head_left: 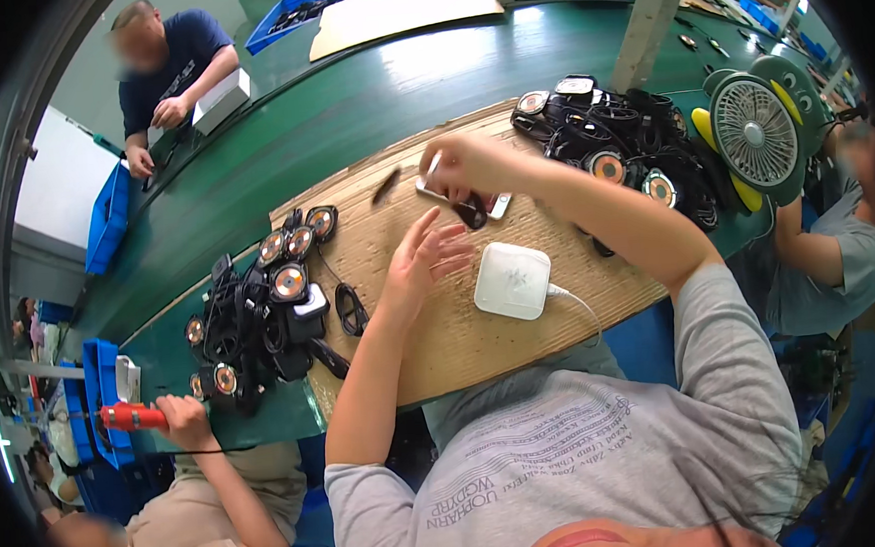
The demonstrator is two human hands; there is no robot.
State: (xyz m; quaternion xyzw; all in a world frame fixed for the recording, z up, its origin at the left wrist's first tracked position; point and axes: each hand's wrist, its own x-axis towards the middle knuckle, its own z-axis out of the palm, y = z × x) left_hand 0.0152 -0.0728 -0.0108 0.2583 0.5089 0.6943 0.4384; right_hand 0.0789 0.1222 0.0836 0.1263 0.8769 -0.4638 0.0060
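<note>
My right hand (466, 167) reaches over a white-framed phone (501, 206) lying on a sheet of cardboard (433, 359). Its fingers are closed in a pinch, and what they hold is mostly hidden; a thin white edge shows beside the fingertips. A dark rounded piece (472, 212) shows just below this hand, over the phone. My left hand (419, 263) is open above the cardboard, fingers spread, touching nothing that I can see. To its right sits a white square box-like device (513, 281) with a white cable. Beyond it lies a small dark strip (385, 186).
Cabled round coil pads pile up on the left (273, 294) and right (615, 147). A green fan (752, 129) stands far right, near a post (648, 25). One co-worker holds a red power screwdriver (134, 416); another works across the green belt (425, 69).
</note>
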